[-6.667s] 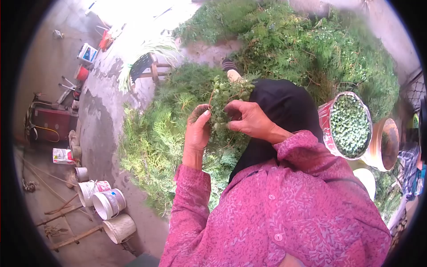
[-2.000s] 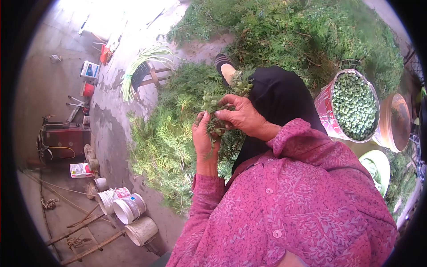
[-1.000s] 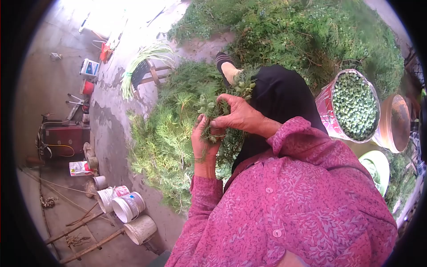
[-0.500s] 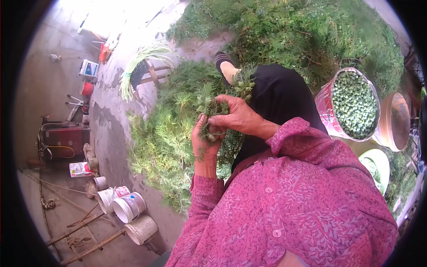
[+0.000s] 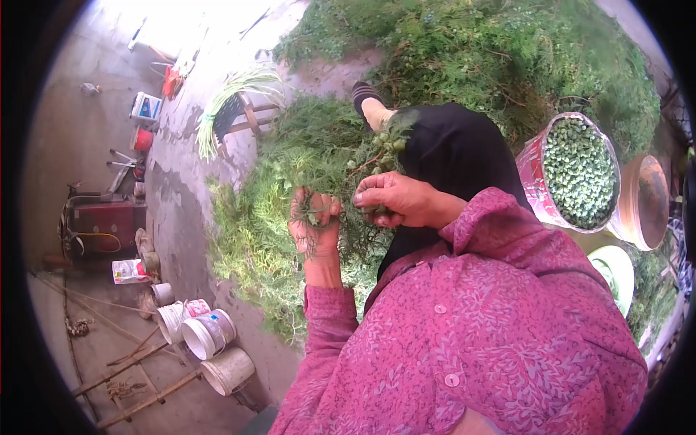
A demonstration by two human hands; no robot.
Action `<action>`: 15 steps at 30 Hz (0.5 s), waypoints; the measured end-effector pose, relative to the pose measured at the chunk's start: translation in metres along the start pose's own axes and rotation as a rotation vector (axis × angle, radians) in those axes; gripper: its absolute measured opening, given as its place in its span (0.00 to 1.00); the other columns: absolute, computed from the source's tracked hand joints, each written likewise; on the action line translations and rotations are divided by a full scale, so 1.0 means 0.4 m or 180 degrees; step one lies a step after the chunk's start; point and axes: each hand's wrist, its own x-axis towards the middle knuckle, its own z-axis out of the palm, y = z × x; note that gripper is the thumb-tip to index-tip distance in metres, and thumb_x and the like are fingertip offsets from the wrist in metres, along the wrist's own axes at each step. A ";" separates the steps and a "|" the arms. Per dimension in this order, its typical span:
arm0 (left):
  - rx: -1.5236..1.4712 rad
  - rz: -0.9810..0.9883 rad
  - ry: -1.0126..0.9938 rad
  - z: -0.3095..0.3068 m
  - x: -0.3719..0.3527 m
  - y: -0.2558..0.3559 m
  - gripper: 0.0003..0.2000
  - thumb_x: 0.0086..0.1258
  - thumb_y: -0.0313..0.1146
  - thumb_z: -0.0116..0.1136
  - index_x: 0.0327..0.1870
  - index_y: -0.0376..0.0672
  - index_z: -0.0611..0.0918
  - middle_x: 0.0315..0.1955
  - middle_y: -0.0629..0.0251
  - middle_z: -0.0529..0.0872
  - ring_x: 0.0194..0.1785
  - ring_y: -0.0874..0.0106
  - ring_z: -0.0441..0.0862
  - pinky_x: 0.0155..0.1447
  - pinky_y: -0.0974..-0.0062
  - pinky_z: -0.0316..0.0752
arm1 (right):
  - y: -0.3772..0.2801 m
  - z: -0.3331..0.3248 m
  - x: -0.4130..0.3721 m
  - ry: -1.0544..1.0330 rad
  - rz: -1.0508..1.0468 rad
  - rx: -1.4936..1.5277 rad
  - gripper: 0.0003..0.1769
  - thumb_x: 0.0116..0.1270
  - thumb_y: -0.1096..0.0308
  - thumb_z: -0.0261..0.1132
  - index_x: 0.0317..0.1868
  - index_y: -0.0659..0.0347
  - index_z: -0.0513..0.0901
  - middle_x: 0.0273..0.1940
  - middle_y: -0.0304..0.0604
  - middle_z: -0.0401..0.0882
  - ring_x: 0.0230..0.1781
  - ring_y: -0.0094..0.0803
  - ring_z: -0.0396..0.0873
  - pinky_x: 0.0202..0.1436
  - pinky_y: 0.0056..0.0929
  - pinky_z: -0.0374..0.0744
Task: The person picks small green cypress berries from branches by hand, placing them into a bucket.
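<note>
My left hand (image 5: 316, 226) is closed round a small evergreen sprig (image 5: 310, 210), whose thin leafy ends stick out past the fingers. Just to its right, my right hand (image 5: 406, 201) has its thumb and fingertips pinched together; dark green bits show under the fingers, too small to make out. Beyond the right hand, a branch with round green cones (image 5: 391, 143) lies against my black-trousered knee (image 5: 464, 141). Beneath both hands spreads a heap of cut evergreen branches (image 5: 268, 246).
On the right stands a red and white bucket (image 5: 531, 177) full of green cones, beside a brown tub (image 5: 647, 203) and a pale green basin (image 5: 609, 268). A larger branch pile (image 5: 507, 58) lies ahead. Several white buckets (image 5: 210, 335) and a wooden ladder-like frame (image 5: 145, 399) are at left.
My hands have moved apart, the left one going left with the sprig and the right one shifting slightly right and down. The branch with cones at the knee is now more exposed.
</note>
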 end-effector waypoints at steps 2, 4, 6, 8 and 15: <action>0.0136 0.0081 0.0396 0.038 -0.007 -0.008 0.06 0.66 0.36 0.49 0.30 0.46 0.73 0.10 0.74 0.61 0.14 0.78 0.56 0.27 0.75 0.60 | 0.002 0.010 0.001 -0.0061 0.0153 0.0178 0.07 0.62 0.66 0.61 0.36 0.60 0.74 0.21 0.35 0.74 0.15 0.18 0.70 0.12 0.12 0.60; 0.0207 0.0119 0.0847 0.054 -0.005 -0.024 0.06 0.67 0.34 0.48 0.30 0.46 0.71 0.11 0.75 0.59 0.14 0.78 0.56 0.25 0.75 0.59 | 0.008 0.017 0.005 -0.0090 0.0052 -0.0023 0.08 0.62 0.63 0.61 0.35 0.58 0.75 0.22 0.34 0.74 0.17 0.17 0.70 0.14 0.13 0.61; 0.0371 0.0194 0.0859 0.057 -0.001 -0.040 0.05 0.67 0.33 0.48 0.30 0.45 0.71 0.11 0.75 0.59 0.15 0.78 0.56 0.24 0.77 0.58 | 0.010 0.023 -0.005 -0.0053 -0.0119 -0.0389 0.09 0.62 0.62 0.62 0.36 0.58 0.75 0.22 0.34 0.74 0.18 0.17 0.71 0.15 0.13 0.62; 0.0435 0.0258 0.0782 0.044 0.012 -0.046 0.04 0.67 0.31 0.48 0.31 0.44 0.71 0.14 0.73 0.65 0.16 0.80 0.60 0.21 0.82 0.58 | 0.005 0.026 -0.011 -0.0022 -0.0286 -0.0759 0.10 0.61 0.62 0.63 0.37 0.58 0.75 0.23 0.33 0.74 0.18 0.17 0.71 0.16 0.13 0.63; 0.1333 0.0701 0.1016 0.079 -0.002 -0.082 0.04 0.65 0.29 0.51 0.30 0.44 0.73 0.21 0.71 0.74 0.22 0.79 0.73 0.24 0.82 0.68 | 0.020 0.023 0.010 0.0258 -0.0666 -0.0828 0.11 0.57 0.63 0.67 0.35 0.60 0.77 0.21 0.33 0.74 0.17 0.16 0.69 0.19 0.15 0.66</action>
